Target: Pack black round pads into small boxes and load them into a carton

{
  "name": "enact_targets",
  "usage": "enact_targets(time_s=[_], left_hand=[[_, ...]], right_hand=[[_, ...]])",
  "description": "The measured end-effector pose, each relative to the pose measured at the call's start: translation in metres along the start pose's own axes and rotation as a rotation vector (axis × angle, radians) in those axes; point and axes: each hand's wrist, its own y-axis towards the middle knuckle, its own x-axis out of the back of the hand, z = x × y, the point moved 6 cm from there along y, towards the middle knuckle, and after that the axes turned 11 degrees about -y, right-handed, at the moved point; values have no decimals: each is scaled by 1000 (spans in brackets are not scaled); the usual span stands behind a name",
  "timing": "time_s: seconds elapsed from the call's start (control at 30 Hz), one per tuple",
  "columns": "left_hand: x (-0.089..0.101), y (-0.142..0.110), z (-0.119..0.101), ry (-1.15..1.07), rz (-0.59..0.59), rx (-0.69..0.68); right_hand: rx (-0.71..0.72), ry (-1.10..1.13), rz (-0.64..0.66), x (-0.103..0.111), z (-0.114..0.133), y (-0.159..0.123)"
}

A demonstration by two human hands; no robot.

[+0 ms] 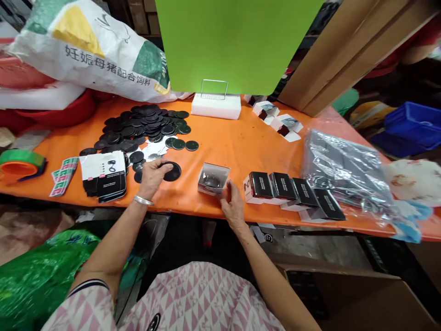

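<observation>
A left hand (153, 177), open and cupped, rests on a black round disc (175, 174) near the front edge of an orange table (248, 151); the right hand (233, 204) grips a small open white carton (212, 179) holding a dark domed object (211, 181). A pile of black discs (144, 124) lies behind; black-sleeved boxes (282, 186) line the front edge to the right.

Bench (237, 151): heap of flat discs (141, 126) at upper left, stack of printed cards (103, 177) in front of it. Left hand (153, 177) on a single disc (174, 172), right of the stack. Open carton (212, 179) mid-bench, right hand (233, 204) just beside it. Row of four boxes (292, 189) right of the carton, plastic bag (344, 172) behind them. Foam block (216, 106) at back edge, upright board (234, 41) behind it. Feed sack (86, 46) beyond the bench, upper left of frame.
</observation>
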Motion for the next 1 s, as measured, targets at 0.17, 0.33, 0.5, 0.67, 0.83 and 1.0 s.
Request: enact_targets(time_s=[0.17,0.33,0.5,0.67,0.83,1.0], left_hand=[[-29,-82,19,-319,12,266],[-60,-122,18,-267,217,242],[-33,-46,13,109,157,19],[9,87,28,917,79,-30],[17,154,61,1157,187,122],[17,172,73,1177,285,131]], right_hand=[[78,106,60,22,59,-29],[-74,379,412,7,91,-35],[-70,172,341,8,65,-35],[-86,168,361,-7,40,-34],[-151,185,337,-15,31,-30],[-99,160,298,-14,31,-31]])
